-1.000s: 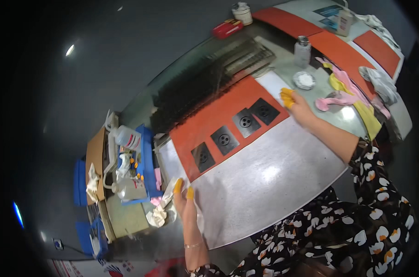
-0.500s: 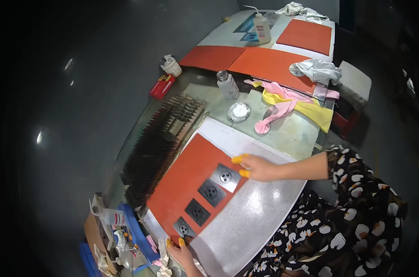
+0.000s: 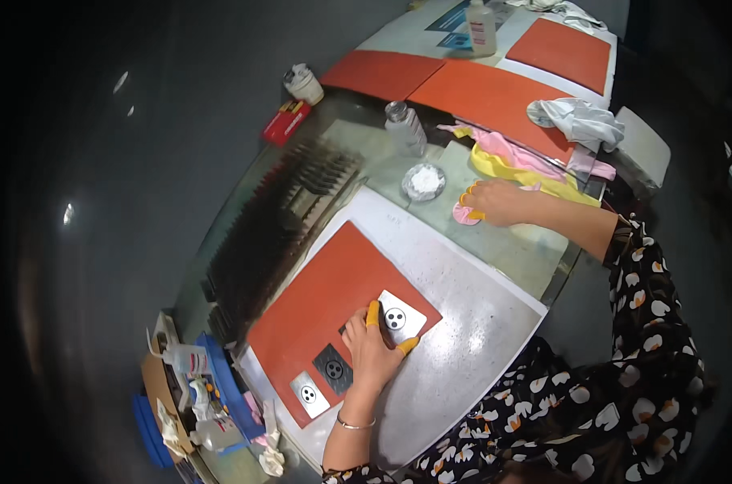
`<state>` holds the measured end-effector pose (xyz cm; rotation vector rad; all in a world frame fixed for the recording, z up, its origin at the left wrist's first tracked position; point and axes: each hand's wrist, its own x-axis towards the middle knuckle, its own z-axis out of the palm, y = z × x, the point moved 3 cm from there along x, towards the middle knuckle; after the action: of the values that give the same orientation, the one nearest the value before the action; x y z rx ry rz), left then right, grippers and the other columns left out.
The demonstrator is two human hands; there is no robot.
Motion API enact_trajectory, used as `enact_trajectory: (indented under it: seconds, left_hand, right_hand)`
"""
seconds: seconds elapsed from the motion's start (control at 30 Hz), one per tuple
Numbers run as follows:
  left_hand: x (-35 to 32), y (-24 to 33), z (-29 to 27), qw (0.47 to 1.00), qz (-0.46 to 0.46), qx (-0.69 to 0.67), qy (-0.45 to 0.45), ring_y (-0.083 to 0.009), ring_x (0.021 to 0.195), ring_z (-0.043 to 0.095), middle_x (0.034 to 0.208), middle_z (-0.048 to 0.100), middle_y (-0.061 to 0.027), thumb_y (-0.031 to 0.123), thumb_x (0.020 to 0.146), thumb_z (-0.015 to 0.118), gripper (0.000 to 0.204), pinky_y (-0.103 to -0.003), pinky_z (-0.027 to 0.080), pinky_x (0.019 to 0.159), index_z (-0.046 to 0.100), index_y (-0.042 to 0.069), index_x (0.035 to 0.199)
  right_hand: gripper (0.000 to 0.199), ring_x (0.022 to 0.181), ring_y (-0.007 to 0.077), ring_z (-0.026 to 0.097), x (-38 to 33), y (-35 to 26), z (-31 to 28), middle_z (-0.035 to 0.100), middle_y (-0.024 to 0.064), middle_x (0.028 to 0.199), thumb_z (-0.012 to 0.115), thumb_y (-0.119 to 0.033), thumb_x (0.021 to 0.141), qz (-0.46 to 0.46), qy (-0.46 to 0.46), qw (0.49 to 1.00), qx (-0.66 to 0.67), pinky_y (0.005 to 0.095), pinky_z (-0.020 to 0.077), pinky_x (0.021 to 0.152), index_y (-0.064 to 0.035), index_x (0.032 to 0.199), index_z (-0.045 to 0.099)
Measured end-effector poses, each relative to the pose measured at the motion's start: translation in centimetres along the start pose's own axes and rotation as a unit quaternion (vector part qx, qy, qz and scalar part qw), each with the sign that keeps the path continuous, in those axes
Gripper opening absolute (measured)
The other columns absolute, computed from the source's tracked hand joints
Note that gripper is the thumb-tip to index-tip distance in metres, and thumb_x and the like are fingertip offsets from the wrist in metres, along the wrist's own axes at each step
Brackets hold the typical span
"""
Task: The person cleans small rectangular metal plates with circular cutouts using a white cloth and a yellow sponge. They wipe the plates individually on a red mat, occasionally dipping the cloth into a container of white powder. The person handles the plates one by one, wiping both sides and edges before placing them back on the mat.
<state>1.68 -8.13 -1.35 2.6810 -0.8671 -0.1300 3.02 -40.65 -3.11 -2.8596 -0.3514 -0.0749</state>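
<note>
Square metal plates, each with a round three-dot mark, lie in a row on a red rubber mat (image 3: 301, 323). At the row's right end is a bright plate (image 3: 413, 321). My left hand (image 3: 370, 351), with yellow finger cots, has its thumb and forefinger spread along that plate's near-left edges and covers most of the neighbouring plate. Left of it lie a darker plate (image 3: 334, 369) and another bright one (image 3: 309, 395). Beyond the mat, my right hand (image 3: 499, 202) closes its fingers on a pink cloth (image 3: 465, 214), beside a dish of white powder (image 3: 423, 182).
Yellow and pink cloths (image 3: 519, 161) lie past my right hand, near a capped bottle (image 3: 405, 129). A dark toothed rack (image 3: 273, 218) stands along the left. Several bottles fill a blue bin (image 3: 229, 395) at lower left. More red mats (image 3: 487, 105) cover the far end.
My right hand has left the right-end plate and reached out to the pink cloth. My left hand has moved from the mat's near-left corner to the right-end plate. The view has shifted slightly.
</note>
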Motion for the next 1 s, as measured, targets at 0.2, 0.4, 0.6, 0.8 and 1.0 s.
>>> enact_trajectory:
  seconds: [0.2, 0.4, 0.6, 0.8, 1.0]
  left_hand:
    - [1.7, 0.5, -1.3, 0.996, 0.075, -0.031, -0.047, -0.0331, 0.114, 0.035, 0.124, 0.039, -0.0161, 0.029, 0.058, 0.081, 0.088, -0.040, 0.027, 0.099, 0.037, 0.001, 0.129]
    - [-1.5, 5.5, -0.5, 0.921, 0.058, -0.378, -0.070, -0.0286, 0.122, 0.039, 0.130, 0.042, -0.0141, 0.026, 0.070, 0.074, 0.072, -0.038, 0.031, 0.101, 0.039, 0.003, 0.129]
    - [-7.4, 4.5, 3.1, 0.733, -0.037, -0.679, -0.018, -0.0207, 0.118, 0.044, 0.129, 0.044, -0.0103, 0.017, 0.081, 0.065, 0.057, -0.032, 0.033, 0.099, 0.039, 0.001, 0.129]
    - [-11.0, 3.7, 5.2, 0.733, -0.028, -0.675, 0.083, -0.0194, 0.119, 0.043, 0.131, 0.045, -0.0111, 0.013, 0.089, 0.053, 0.045, -0.031, 0.032, 0.100, 0.040, -0.002, 0.129]
    - [-12.4, 3.4, 5.0, 0.762, -0.028, -0.641, 0.087, -0.0181, 0.087, 0.057, 0.094, 0.061, -0.0088, 0.013, 0.089, 0.051, 0.020, -0.030, 0.044, 0.080, 0.056, -0.003, 0.100]
  right_hand:
    - [0.021, 0.085, 0.0177, 0.060, -2.7, -3.3, -2.2, 0.062, 0.0079, 0.090, 0.053, -0.015, 0.089, 0.096, -0.015, 0.814, 0.573, 0.0300, 0.0458, 0.073, 0.0001, 0.104, 0.056]
    - [0.028, 0.086, 0.0141, 0.058, -7.1, -14.4, 2.6, 0.059, 0.0063, 0.097, 0.053, -0.013, 0.089, 0.132, -0.043, 0.439, 0.888, 0.0268, 0.0475, 0.076, -0.0008, 0.114, 0.051]
    - [0.026, 0.091, 0.0137, 0.058, -7.7, -22.0, 7.4, 0.058, 0.0069, 0.100, 0.052, -0.013, 0.089, 0.118, -0.090, 0.318, 0.936, 0.0269, 0.0479, 0.081, -0.0011, 0.113, 0.050]
    - [0.026, 0.086, 0.0126, 0.058, -8.0, -23.2, 7.8, 0.061, 0.0071, 0.099, 0.058, -0.015, 0.086, 0.121, -0.159, 0.611, 0.766, 0.0248, 0.0471, 0.074, 0.0002, 0.107, 0.057]
    - [0.055, 0.109, 0.0302, 0.051, -9.6, -20.2, 2.8, 0.050, 0.0166, 0.123, 0.062, -0.026, 0.083, -0.110, 0.018, 0.940, 0.323, 0.0348, 0.0396, 0.092, -0.0002, 0.127, 0.042]
